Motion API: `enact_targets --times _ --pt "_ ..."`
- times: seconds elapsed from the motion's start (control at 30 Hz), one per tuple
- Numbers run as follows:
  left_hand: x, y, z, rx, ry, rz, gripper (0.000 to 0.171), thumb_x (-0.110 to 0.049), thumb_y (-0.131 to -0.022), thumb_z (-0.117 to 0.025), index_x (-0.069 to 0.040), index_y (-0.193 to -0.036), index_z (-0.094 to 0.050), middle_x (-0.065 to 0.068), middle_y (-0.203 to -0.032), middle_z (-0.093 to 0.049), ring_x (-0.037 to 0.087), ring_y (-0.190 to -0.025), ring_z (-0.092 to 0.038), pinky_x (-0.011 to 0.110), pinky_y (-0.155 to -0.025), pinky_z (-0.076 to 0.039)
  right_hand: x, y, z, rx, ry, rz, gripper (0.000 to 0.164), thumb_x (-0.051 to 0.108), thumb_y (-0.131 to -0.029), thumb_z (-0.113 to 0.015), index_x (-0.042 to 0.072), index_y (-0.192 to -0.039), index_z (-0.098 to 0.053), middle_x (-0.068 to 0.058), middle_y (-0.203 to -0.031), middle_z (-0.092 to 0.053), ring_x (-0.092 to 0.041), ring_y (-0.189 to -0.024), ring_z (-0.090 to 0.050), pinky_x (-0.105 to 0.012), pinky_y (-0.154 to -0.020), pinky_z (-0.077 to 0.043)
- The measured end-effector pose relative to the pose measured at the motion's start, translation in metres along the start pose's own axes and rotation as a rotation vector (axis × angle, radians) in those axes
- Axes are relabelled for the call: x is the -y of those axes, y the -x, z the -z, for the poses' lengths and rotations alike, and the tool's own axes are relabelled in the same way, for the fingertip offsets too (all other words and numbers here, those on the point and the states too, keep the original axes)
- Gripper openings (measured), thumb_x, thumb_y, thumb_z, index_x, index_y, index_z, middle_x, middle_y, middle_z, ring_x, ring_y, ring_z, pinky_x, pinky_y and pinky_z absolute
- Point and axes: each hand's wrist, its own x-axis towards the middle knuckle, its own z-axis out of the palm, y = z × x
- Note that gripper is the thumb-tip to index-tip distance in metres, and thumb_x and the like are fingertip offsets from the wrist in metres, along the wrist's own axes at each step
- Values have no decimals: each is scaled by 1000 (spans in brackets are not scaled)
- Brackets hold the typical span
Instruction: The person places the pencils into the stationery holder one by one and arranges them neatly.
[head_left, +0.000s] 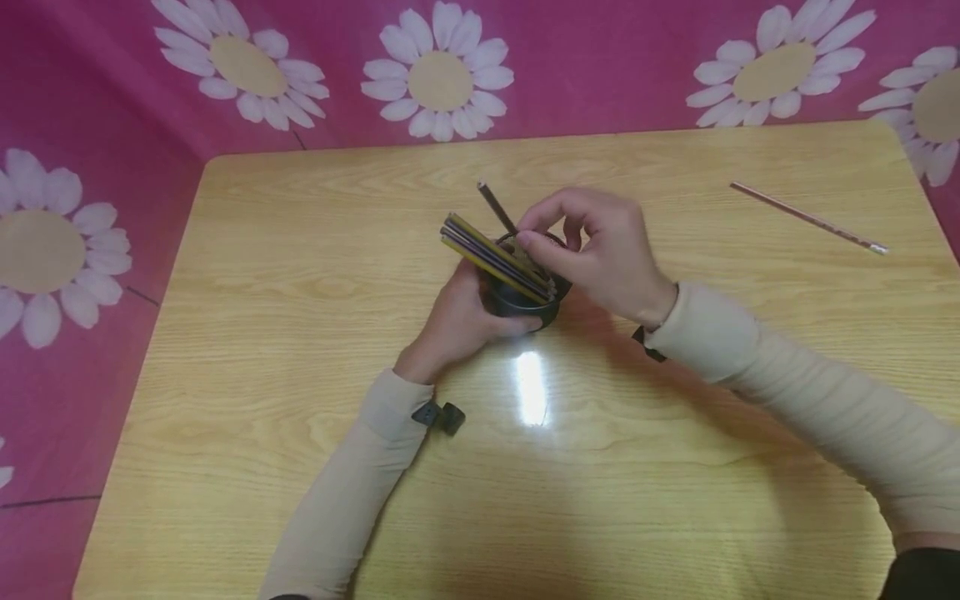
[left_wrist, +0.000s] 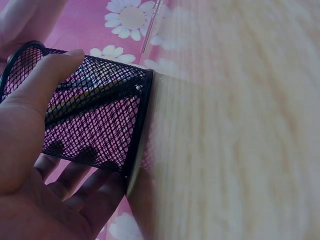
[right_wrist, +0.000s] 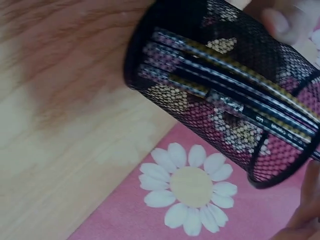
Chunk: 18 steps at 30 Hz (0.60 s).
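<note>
A black mesh pencil cup (left_wrist: 95, 115) stands on the wooden table, with my left hand (head_left: 465, 312) gripping it, thumb on one side and fingers round the other. Several striped pencils (head_left: 495, 258), yellow and dark, lean out of it toward the left. One dark pencil (head_left: 495, 204) sticks up apart from the bundle. My right hand (head_left: 611, 250) is over the cup's rim, and its thumb and index finger pinch that dark pencil. Through the mesh in the right wrist view, the pencils (right_wrist: 230, 75) reach down near the base.
A lone reddish pencil (head_left: 810, 218) with a pale end lies on the table's right side. The wooden tabletop (head_left: 300, 333) reaches back to a pink cloth (head_left: 600, 67) printed with large white daisies. Light glares off the table just in front of the cup.
</note>
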Motion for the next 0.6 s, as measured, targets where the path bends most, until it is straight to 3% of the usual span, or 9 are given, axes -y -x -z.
enact_targets --times 0.43,0.6 --pt "1 -1 1 -1 4 -5 97 -13 -77 -99 -11 -159 -47 4 -147 -62 16 -137 -55 35 -124 -34 -3 5 -13 100 177 -161 5 6 -93 -85 7 -98 -84 0 -90 -79 -20 -67 -58 -24 -62 -41" --pt "2 0 1 -3 -2 -15 97 -15 -78 -100 -12 -160 -49 4 -147 -62 16 -135 -56 34 -123 -34 -4 3 -16 136 233 -171 5 12 -95 -85 8 -98 -84 0 -89 -79 -23 -68 -61 -28 -62 -40"
